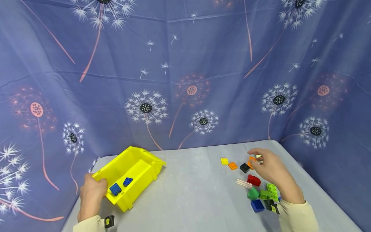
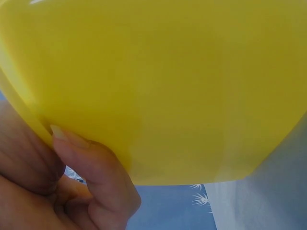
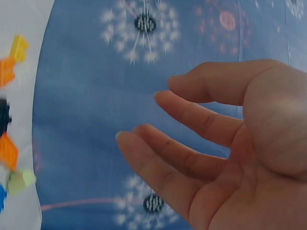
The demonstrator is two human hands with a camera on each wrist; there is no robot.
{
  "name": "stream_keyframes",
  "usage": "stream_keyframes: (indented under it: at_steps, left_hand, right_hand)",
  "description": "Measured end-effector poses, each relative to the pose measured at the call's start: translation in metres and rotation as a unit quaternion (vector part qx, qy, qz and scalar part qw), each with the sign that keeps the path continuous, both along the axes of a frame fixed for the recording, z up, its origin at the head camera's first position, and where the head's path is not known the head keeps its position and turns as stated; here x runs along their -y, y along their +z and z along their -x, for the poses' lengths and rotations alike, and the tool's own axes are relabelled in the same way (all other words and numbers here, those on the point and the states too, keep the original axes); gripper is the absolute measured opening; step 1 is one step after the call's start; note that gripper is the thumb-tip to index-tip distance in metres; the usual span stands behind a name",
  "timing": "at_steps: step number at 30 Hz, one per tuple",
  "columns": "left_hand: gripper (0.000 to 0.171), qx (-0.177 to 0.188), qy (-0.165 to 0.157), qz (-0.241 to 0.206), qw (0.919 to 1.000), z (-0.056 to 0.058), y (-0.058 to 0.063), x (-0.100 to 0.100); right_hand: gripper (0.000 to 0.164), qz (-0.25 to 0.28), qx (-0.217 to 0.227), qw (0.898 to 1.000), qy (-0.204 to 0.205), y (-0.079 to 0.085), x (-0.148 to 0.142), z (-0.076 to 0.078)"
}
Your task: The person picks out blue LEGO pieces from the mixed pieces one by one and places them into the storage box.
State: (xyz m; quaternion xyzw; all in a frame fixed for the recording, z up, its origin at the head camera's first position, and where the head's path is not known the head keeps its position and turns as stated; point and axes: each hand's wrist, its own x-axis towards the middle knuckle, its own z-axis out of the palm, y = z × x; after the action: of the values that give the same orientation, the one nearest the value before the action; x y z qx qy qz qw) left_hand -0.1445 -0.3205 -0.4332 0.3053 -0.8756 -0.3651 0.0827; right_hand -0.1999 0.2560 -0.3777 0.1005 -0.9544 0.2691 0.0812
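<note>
My left hand (image 1: pixel 91 194) grips the near-left end of a yellow plastic bin (image 1: pixel 142 183), which sits tilted at an angle. Two blue toy bricks, one (image 1: pixel 115 189) larger than the other (image 1: pixel 128 182), lie inside it. In the left wrist view, fingers press against the bin's yellow wall (image 2: pixel 182 96). Over on the right, my right hand (image 1: pixel 273 170) hovers above loose bricks, fingers loosely bent with nothing between them. Beneath its fingertips an orange brick (image 1: pixel 251 163) is partly hidden. A black brick (image 1: pixel 244 168) and a red one (image 1: pixel 253 180) lie near it.
Yellow (image 1: pixel 224 161) and orange (image 1: pixel 233 166) bricks lie toward the back. A pale pink brick (image 1: pixel 244 183), green pieces (image 1: pixel 253 193) and a blue brick (image 1: pixel 257 205) are nearer the front. A dandelion-patterned cloth (image 1: pixel 179 64) hangs behind the grey-white table (image 1: pixel 191 196).
</note>
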Motion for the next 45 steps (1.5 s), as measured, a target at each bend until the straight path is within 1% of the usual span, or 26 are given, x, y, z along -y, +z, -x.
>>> stream_keyframes:
  at_steps: [2,5,11,17,19,22,26,30,34,37,40,45]
  left_hand:
    - [0.060,-0.001,-0.001,0.001,1.0000,0.001,-0.001,0.000]
    - [0.060,0.000,-0.002,0.001,1.0000,0.001,-0.002,0.000]
    - [0.064,0.004,-0.008,-0.007,0.9999,0.004,0.000,0.000]
    - [0.066,0.014,-0.008,-0.013,0.9998,0.006,0.004,0.004]
    - [0.066,0.015,-0.007,-0.013,0.9998,0.005,0.006,0.006]
    - [0.067,0.017,-0.005,-0.014,0.9997,0.005,0.008,0.009]
    - [0.068,0.021,-0.004,-0.012,0.9997,0.004,0.009,0.013]
    - [0.068,0.023,-0.011,-0.008,0.9996,0.004,0.006,0.015]
    - [0.070,0.034,-0.015,-0.018,0.9992,0.003,0.003,0.015]
    - [0.070,0.032,-0.015,-0.022,0.9991,0.005,0.003,0.014]
    - [0.070,0.030,-0.019,-0.022,0.9991,0.008,0.003,0.014]
    - [0.070,0.038,-0.022,-0.022,0.9988,0.010,0.004,0.011]
  right_hand:
    - [0.032,-0.005,0.013,1.000,-0.011,-0.001,-0.010,-0.001]
    - [0.036,-0.028,0.028,0.999,-0.023,-0.002,-0.022,0.000]
    - [0.044,-0.065,0.067,0.995,-0.031,-0.002,-0.039,0.003]
    - [0.050,-0.082,0.132,0.987,-0.046,-0.001,-0.053,0.006]
    - [0.051,-0.082,0.141,0.985,-0.049,-0.004,-0.057,0.007]
    - [0.049,-0.076,0.140,0.986,-0.054,-0.011,-0.063,0.012]
    - [0.046,-0.062,0.153,0.984,-0.061,-0.028,-0.065,0.024]
    - [0.048,-0.058,0.165,0.982,-0.070,-0.046,-0.067,0.036]
    - [0.050,-0.057,0.170,0.981,-0.078,-0.060,-0.069,0.042]
    - [0.049,-0.054,0.179,0.979,-0.086,-0.066,-0.068,0.044]
    - [0.048,-0.058,0.177,0.978,-0.093,-0.071,-0.068,0.047]
    - [0.052,-0.048,0.179,0.977,-0.101,-0.076,-0.065,0.049]
